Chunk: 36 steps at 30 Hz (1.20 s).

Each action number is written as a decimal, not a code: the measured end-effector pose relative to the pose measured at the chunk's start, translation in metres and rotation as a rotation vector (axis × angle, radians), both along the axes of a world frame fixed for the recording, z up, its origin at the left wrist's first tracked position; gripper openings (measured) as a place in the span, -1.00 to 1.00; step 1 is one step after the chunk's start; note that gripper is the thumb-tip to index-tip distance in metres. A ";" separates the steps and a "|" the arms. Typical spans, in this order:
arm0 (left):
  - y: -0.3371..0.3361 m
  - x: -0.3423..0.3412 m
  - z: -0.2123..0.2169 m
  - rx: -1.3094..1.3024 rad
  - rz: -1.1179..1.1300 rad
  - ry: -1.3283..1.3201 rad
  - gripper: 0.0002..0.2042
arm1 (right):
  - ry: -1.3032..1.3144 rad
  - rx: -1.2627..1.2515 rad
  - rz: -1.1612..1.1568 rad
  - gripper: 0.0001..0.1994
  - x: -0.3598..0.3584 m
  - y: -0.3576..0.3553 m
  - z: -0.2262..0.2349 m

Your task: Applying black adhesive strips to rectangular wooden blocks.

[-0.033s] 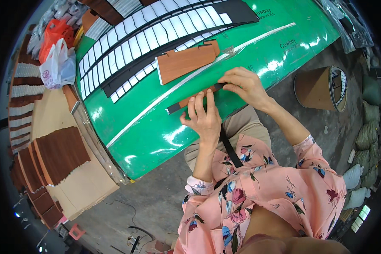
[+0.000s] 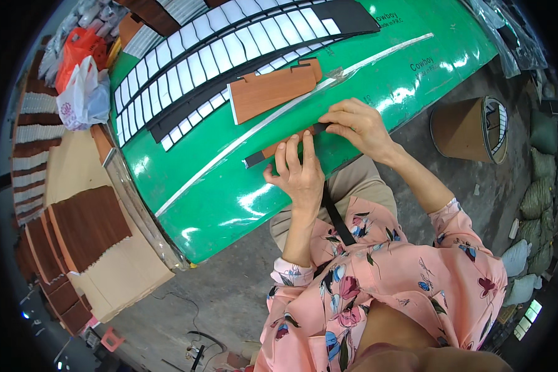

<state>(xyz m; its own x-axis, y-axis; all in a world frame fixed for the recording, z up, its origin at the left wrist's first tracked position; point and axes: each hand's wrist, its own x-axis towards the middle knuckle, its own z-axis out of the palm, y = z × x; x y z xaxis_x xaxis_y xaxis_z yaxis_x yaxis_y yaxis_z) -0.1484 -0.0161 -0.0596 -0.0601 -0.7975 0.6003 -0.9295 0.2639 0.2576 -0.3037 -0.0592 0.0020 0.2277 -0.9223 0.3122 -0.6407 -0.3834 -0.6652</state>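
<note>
A narrow brown strip [image 2: 270,150] lies slantwise on the green table surface [image 2: 198,198], with black material showing at both its ends. On top of it rests my left hand [image 2: 299,177], fingers spread and pressed down across its middle. My right hand [image 2: 363,130] pinches the black strip [image 2: 320,128] at the right end between thumb and fingers. Just beyond lie brown flat pieces [image 2: 270,94], tapered, with small black bits along the upper edge. Farther off are black sheets with rows of white pieces [image 2: 229,53].
A long pale line [image 2: 229,147] runs across the table. At the left, brown panels [image 2: 90,226] are stacked on cardboard [image 2: 127,279], with a white plastic bag [image 2: 74,102] and a red bag [image 2: 80,53] behind. A round brown bin [image 2: 459,131] stands on the floor at right.
</note>
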 end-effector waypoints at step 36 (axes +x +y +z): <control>-0.002 0.001 -0.005 -0.006 -0.003 0.006 -0.71 | 0.099 -0.105 0.031 -0.79 0.003 -0.006 -0.008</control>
<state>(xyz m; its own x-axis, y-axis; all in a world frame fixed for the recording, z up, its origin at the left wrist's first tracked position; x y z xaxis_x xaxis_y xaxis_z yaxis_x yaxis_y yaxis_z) -0.1473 -0.0186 -0.0643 -0.0592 -0.7938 0.6053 -0.9272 0.2684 0.2613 -0.3012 -0.0656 -0.0056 0.2900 -0.8779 0.3810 -0.6879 -0.4680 -0.5548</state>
